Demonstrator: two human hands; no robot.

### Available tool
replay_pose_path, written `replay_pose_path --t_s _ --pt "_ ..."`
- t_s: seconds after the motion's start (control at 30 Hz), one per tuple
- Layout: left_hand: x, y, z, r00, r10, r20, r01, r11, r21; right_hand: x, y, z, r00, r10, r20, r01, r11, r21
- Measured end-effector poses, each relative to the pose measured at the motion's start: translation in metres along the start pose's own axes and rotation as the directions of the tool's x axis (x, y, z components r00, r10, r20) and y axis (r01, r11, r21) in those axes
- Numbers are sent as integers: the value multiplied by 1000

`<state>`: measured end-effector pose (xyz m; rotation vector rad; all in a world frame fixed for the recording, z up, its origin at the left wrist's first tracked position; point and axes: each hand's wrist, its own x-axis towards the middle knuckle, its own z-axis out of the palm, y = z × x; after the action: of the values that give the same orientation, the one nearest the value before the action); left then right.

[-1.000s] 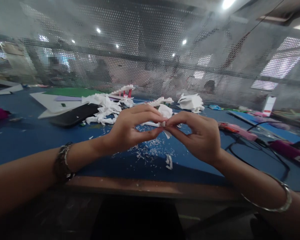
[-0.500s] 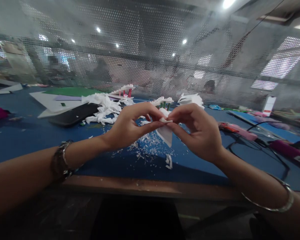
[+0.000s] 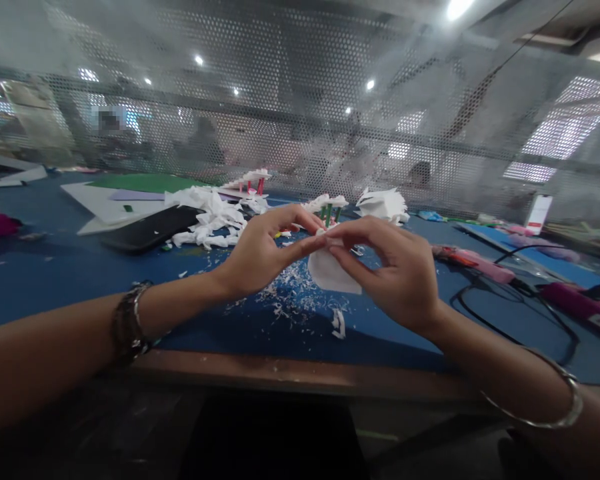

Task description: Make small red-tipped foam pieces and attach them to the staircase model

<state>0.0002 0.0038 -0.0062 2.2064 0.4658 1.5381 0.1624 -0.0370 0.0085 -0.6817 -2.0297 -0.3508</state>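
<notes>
Sheets of white paper (image 3: 93, 207) lie between nine and ten o'clock from the white piece (image 3: 333, 275) in my fingers, with a black slab (image 3: 147, 231) overlapping them. Crumpled paper (image 3: 207, 210) heaps at ten. My left hand (image 3: 255, 257) has its thumb and fingers together, pinching the white piece along its top; the piece hangs over the blue surface (image 3: 405, 348). White shavings (image 3: 283, 310) scatter at seven to eight, and a torn scrap (image 3: 339, 323) sits at six. My right hand (image 3: 403, 273) grips the same piece between thumb and forefinger, beside my left fingertips. White folded paper (image 3: 384, 204) stands at one, a pink tool (image 3: 487, 268) at three.
</notes>
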Motion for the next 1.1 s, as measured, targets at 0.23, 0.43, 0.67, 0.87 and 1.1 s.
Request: replay_pose_path --t_s 0.23,0.43,0.67,0.87,1.1 --pt "-1 1 0 994 -54 93 61 995 -75 2 1 -3 996 -85 42 85 996 -4" --pt "1 -2 1 984 -129 123 153 966 -208 1 0 -5 994 -99 47 100 995 -19" --pt "2 -2 2 980 -135 147 171 947 -273 2 -2 -7 997 -72 24 73 997 -11" --pt "1 0 3 968 -196 158 240 906 -348 1 0 -6 999 -37 6 36 998 59" --pt "1 0 7 942 -271 198 334 691 -642 3 -5 -5 982 188 18 -187 950 251"
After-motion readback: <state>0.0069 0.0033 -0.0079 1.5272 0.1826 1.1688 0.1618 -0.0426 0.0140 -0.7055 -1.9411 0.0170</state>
